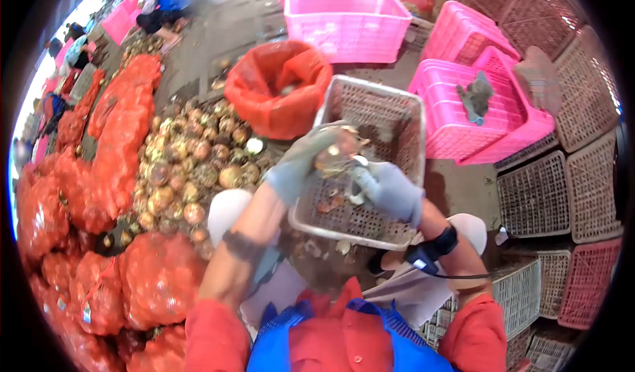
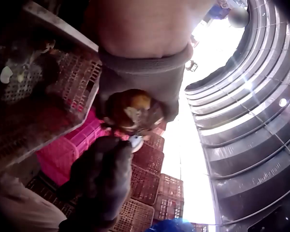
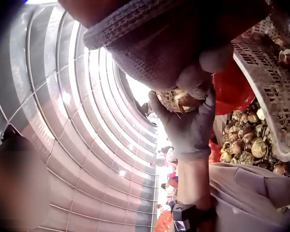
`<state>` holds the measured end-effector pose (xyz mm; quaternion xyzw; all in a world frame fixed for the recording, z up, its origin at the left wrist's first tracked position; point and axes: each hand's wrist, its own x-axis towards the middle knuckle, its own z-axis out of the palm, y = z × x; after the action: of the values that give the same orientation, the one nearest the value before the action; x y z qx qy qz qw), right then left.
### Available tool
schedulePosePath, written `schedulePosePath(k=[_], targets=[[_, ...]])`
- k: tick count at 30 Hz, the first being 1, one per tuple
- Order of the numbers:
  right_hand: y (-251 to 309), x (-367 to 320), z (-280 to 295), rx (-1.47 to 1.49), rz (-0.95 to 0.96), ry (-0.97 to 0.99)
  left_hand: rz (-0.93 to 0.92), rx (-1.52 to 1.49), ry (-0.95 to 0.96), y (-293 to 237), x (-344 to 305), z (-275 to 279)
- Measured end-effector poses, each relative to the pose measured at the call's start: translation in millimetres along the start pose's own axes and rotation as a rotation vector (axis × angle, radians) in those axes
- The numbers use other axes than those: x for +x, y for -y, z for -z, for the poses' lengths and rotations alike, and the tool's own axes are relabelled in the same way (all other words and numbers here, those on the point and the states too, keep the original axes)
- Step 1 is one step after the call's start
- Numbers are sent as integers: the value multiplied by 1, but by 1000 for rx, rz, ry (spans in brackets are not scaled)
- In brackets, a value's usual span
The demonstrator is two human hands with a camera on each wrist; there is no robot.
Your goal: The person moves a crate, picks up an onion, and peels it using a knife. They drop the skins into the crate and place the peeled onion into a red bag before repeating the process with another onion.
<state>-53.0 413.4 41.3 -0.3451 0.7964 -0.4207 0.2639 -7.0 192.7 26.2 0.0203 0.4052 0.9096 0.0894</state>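
Observation:
My left hand (image 1: pixel 296 163), in a grey glove, grips a brown-skinned onion (image 1: pixel 333 160) over the grey plastic crate (image 1: pixel 422 124). Loose dry skin sticks out from the onion. Close against it, my gloved right hand (image 1: pixel 391 190) pinches a small shiny metal tool (image 2: pixel 137 143); most of the tool is hidden by the fingers, so I cannot tell its exact kind. In the left wrist view the onion (image 2: pixel 130 110) sits in the left palm, the tool's bright end at its edge. Peeled scraps (image 1: pixel 331 202) lie in the crate below.
A heap of onions (image 1: pixel 198 150) lies on the ground at left, beside filled red mesh sacks (image 1: pixel 159 279). A red-lined bucket (image 1: pixel 278 91) stands just beyond the crate. Pink crates (image 1: pixel 347 24) stand behind, one bearing a grey glove (image 1: pixel 476 97). Stacked crates (image 1: pixel 532 193) line the right side.

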Motion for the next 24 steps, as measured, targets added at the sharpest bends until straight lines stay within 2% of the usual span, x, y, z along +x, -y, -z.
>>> schedulePosePath(k=[2, 3, 4, 5, 6, 7, 8, 10, 11, 12, 13, 14, 15, 16, 17, 18, 19, 20, 22, 24], targets=[[14, -2, 6, 84, -96, 58, 104, -54, -94, 3, 2, 0], [3, 0, -6, 198, -35, -43, 39, -144, -68, 9, 6, 1], [8, 1, -10, 201, -33, -33, -26, -228, -34, 13, 10, -1], [18, 1, -12, 392, -118, -46, -29, -228, -43, 17, 12, -2], [26, 1, -18, 584, -208, -58, -112, -282, -98, 20, 12, -7], [32, 4, -28, 706, -188, -96, -194, -334, -151, 20, 11, -10], [30, 5, -29, 707, -191, -95, -193, -336, -153, 19, 10, -12], [24, 6, -29, 972, -313, 26, -320, -77, -290, 13, 11, -18], [19, 4, -26, 969, -313, 26, -403, 302, -412, 11, 14, -20], [14, 6, -18, 1120, -337, 159, -414, 306, -399, 10, 15, -21], [14, 8, -8, 1264, -356, 290, -502, 328, -428, 11, 15, -24], [16, 6, -6, 1256, -344, 271, -585, 344, -456, 14, 15, -27], [22, 4, -10, 863, -200, 21, -538, 132, -440, 11, 14, -30], [27, 5, -13, 462, -65, -216, -538, 128, -416, 8, 13, -30], [20, 9, -15, 446, 70, -372, -465, -40, -425, 6, 9, -29], [15, 10, -13, 497, 61, -420, -387, -208, -437, 6, 6, -28], [23, 9, -7, 578, 5, -399, -376, -225, -422, 12, 6, -22], [33, 9, -2, 662, -45, -378, -376, -225, -407, 20, 10, -18], [19, 21, -6, 705, -68, -257, -418, -6, -423, 28, 13, -21], [16, 20, -10, 709, -56, -355, -399, 62, -409, 31, 10, -30]])
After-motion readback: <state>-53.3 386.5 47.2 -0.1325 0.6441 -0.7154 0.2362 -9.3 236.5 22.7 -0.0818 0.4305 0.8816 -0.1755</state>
